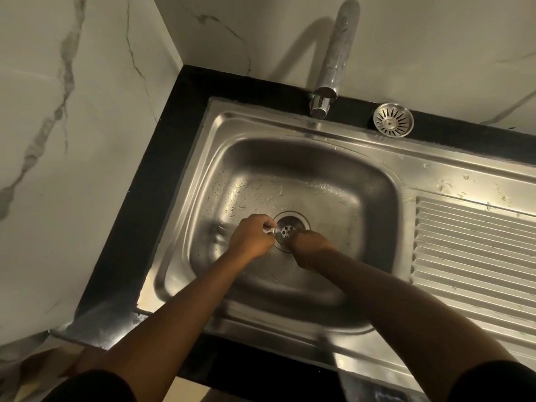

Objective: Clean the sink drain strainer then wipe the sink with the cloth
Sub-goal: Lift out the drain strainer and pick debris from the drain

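The steel sink basin is wet with droplets. At its bottom lies the round drain, with a small perforated disc in its middle. My left hand is curled into a fist, its fingertips at the drain's left rim. My right hand comes in from the right. Its fingertips reach down into the drain's lower edge and are hidden from view. The round slotted drain strainer lies apart from the sink on the black counter strip behind it, right of the tap.
A chrome tap juts from the back wall over the basin's far rim. The ribbed draining board extends to the right. A black counter edge borders the sink on the left, against marble-patterned walls.
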Available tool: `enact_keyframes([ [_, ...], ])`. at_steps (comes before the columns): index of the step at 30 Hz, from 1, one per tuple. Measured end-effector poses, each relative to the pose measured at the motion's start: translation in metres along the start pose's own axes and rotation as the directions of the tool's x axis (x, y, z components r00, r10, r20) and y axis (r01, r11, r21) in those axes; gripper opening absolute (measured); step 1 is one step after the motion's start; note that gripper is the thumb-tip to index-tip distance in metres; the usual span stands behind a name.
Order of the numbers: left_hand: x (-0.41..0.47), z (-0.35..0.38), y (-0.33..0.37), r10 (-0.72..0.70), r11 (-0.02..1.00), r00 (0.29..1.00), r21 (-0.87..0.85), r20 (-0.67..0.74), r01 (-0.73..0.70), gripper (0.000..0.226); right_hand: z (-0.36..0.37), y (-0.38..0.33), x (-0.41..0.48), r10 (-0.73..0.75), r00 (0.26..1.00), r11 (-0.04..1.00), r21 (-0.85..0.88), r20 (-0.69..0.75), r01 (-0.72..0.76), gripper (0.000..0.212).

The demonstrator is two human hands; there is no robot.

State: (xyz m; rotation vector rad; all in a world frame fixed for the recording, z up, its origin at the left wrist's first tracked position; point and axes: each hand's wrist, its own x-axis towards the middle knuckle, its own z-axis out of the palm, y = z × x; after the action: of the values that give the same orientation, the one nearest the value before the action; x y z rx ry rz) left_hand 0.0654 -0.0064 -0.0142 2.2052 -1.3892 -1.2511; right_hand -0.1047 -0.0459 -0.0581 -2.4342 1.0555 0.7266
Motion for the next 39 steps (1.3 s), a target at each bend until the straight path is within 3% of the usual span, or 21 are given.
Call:
enact_keyframes([
  [4, -0.006, -0.003, -0.002, -0.017, 1.0, 1.0, -0.004, -0.001, 0.017, 0.026, 0.003, 0.0, 0.0, 0.026, 1.0, 0.991, 0.13, -0.015, -0.024, 0.046],
  [8, -0.012, -0.009, -0.002, -0.01, 1.0, 1.0, -0.024, -0.025, 0.01, 0.026, -0.003, 0.002, -0.006, 0.21, 0.972, 0.86, 0.493, -0.1, -0.135, 0.031],
  [10, -0.016, -0.013, -0.001, -0.007, 0.999, 0.999, -0.044, -0.032, 0.006, 0.027, -0.008, 0.003, -0.012, 0.328, 0.932, 0.706, 0.695, -0.152, -0.135, 0.02],
  [13, -0.025, -0.019, 0.002, 0.014, 0.996, 0.998, -0.089, -0.054, -0.019, 0.027, -0.015, 0.001, -0.028, 0.469, 0.876, 0.336, 0.94, -0.111, -0.06, 0.012],
  [17, -0.041, -0.027, 0.01, 0.054, 0.988, 0.993, -0.141, -0.101, -0.068, 0.025, -0.029, -0.011, -0.055, 0.525, 0.851, -0.098, 0.994, 0.006, 0.054, 0.013],
  [20, -0.058, -0.035, 0.018, 0.108, 0.976, 0.988, -0.177, -0.111, -0.127, 0.025, -0.047, -0.023, -0.082, 0.52, 0.854, -0.282, 0.95, 0.035, 0.133, 0.014],
  [28, -0.101, -0.056, 0.041, 0.193, 0.954, 0.972, -0.207, -0.133, -0.218, 0.024, -0.074, -0.051, -0.15, 0.456, 0.889, -0.451, 0.852, -0.038, 0.268, 0.019],
  [32, -0.131, -0.056, 0.045, 0.189, 0.939, 0.966, -0.255, -0.178, -0.23, 0.022, -0.075, -0.061, -0.178, 0.412, 0.906, -0.446, 0.845, -0.098, 0.294, 0.023],
  [39, -0.197, -0.037, 0.036, 0.116, 0.922, 0.955, -0.327, -0.273, -0.206, 0.022, -0.062, -0.078, -0.224, 0.314, 0.94, -0.349, 0.904, -0.134, 0.245, 0.023],
])
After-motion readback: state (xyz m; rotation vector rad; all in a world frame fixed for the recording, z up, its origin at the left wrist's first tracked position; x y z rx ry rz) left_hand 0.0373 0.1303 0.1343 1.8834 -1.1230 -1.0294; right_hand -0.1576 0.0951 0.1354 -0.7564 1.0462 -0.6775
